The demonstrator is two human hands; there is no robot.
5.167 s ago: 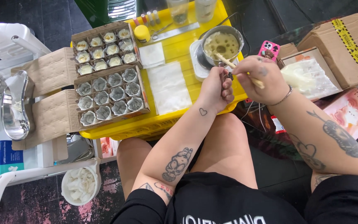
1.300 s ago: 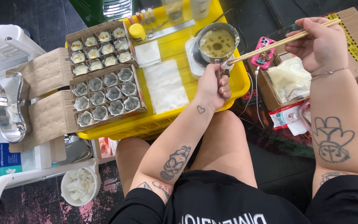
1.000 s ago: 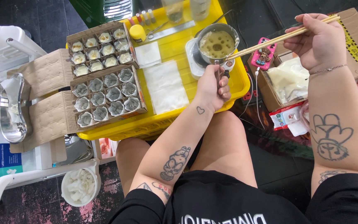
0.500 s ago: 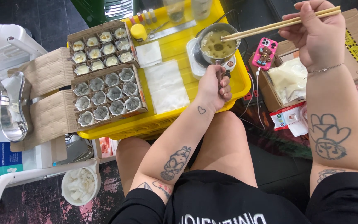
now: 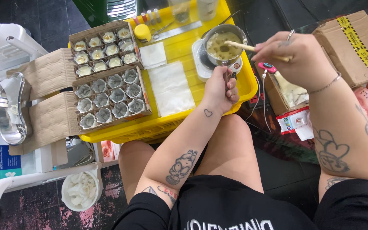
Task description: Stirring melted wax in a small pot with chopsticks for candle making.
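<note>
Head view: metal pot [image 5: 224,44] of yellowish liquid.

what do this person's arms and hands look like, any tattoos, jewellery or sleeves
Both arms are bare below short black sleeves. The left hand has a small heart outline tattooed at the wrist, and a cartoon-like figure sits further up that forearm. The right hand wears a ring and a thin wrist bracelet; its forearm carries linked heart outlines and other dark linework.
</note>
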